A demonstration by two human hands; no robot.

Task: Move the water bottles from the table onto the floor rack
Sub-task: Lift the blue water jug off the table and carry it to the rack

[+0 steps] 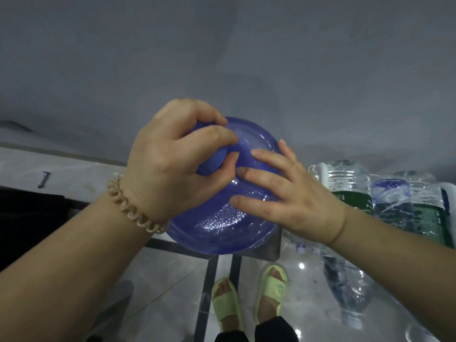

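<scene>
A large blue translucent water jug [222,228] fills the centre of the view, seen from above. My left hand [170,159] is closed around its blue capped neck [211,165]. My right hand [288,193] lies flat on the jug's shoulder with fingers spread, pressing against it. The jug's base is hidden; it hangs over a dark metal frame [222,250] that may be the floor rack. To the right, clear water bottles with white handles and green labels [350,186] stand together, and another clear bottle [345,282] lies on its side.
My feet in light green slippers [249,294] stand on the glossy tiled floor just behind the frame. A dark surface [29,218] sits at the left. A grey wall rises ahead. A small blue item [44,179] lies on the floor at far left.
</scene>
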